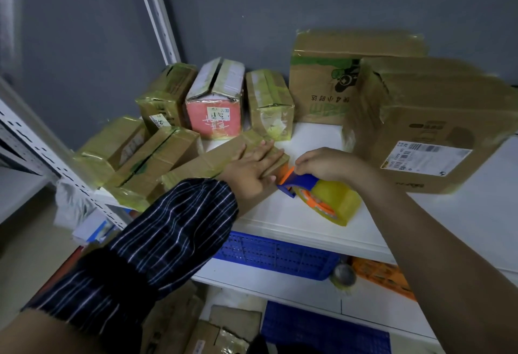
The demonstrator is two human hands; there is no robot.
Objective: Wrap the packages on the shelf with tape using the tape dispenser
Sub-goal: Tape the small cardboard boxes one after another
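Sleeved left hand [249, 168] lies flat, fingers straight, on the long package [207, 164] at 9 o'clock on the shelf [308, 222]. The right hand [328, 164] grips the tape dispenser [316, 194] at the package's 3 o'clock end. Cardboard is likely light and stiff, its taped faces slick: press the broad top.

Left hand [252, 170] presses package [200, 165]; right hand [329, 164] grips tape dispenser [305, 181].
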